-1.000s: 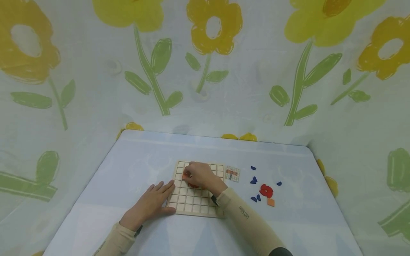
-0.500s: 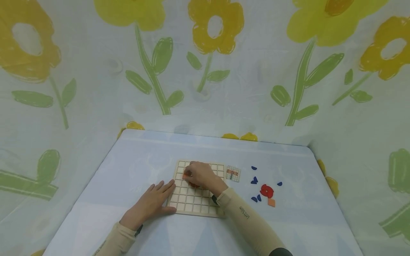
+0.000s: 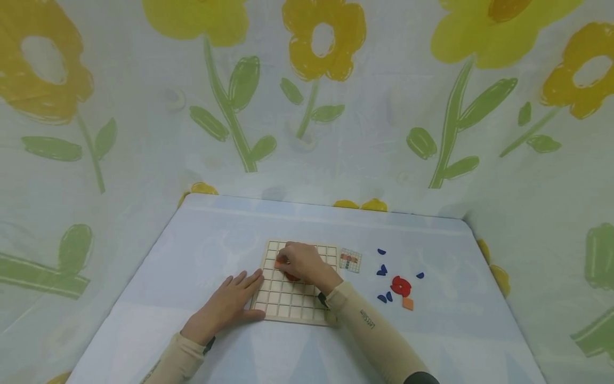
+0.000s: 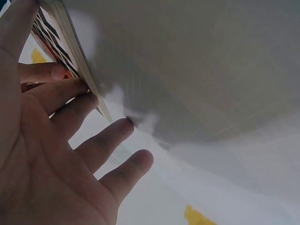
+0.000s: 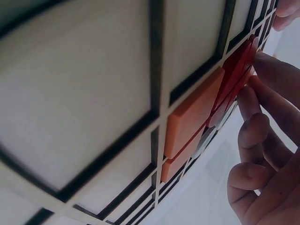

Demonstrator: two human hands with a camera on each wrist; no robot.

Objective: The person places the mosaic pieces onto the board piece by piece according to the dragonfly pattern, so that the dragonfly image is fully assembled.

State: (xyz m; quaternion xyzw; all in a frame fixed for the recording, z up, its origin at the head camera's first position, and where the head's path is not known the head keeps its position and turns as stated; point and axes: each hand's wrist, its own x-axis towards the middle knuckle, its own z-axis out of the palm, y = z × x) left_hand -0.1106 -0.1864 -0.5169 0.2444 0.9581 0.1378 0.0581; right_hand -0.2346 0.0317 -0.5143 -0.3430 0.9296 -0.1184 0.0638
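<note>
A light wooden grid board lies on the table. My left hand rests flat at its left side, fingers spread; in the left wrist view the fingertips reach the board's edge. Over the upper left cells, my right hand pinches an orange square tile between thumb and fingers, down at the board. Red pieces sit in the cells beside those fingers in the right wrist view. Nearer that camera, two more orange tiles fill cells. The right hand hides part of the board in the head view.
A small pattern card lies just right of the board. Farther right are several blue half-round pieces, a cluster of red curved pieces and an orange square. Flower-printed cloth rises behind the table.
</note>
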